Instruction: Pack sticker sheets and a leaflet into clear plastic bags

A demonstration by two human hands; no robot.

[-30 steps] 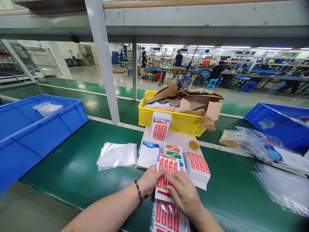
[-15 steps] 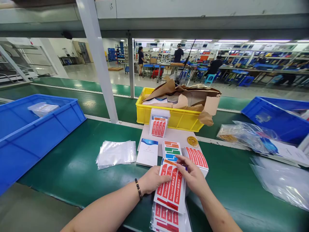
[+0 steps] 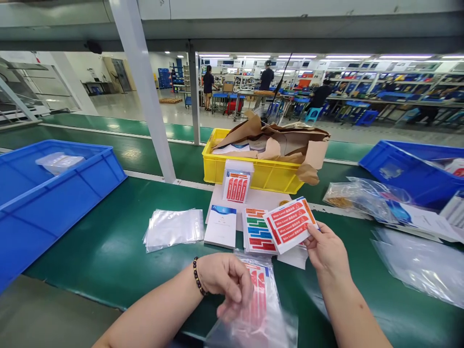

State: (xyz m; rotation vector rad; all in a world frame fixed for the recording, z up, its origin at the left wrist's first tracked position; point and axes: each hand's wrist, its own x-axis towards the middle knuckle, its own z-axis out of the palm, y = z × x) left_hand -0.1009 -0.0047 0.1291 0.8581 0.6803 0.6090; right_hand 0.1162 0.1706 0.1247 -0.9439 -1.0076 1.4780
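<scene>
My right hand [image 3: 326,251] holds a red-and-white label sheet [image 3: 290,224] lifted above the green belt, pinched at its right edge. My left hand [image 3: 226,280], with a bead bracelet on the wrist, is closed on a clear plastic bag [image 3: 259,309] that has red label sheets inside. Just beyond lie a stack of multicoloured label sheets [image 3: 256,230] and a white booklet with a blue corner [image 3: 221,225]. A small pack of red labels [image 3: 237,186] leans upright against the yellow bin [image 3: 253,176].
A pile of clear bags [image 3: 174,228] lies left of the booklet. Blue bins stand at the left [image 3: 54,193] and far right [image 3: 409,176]. Plastic bags and papers [image 3: 395,208] cover the right side. A grey post [image 3: 143,92] rises behind. People work at distant benches.
My right hand lifted one red label sheet up and to the right, off the stack. My left hand moved down and closed on the clear bag with labels.
</scene>
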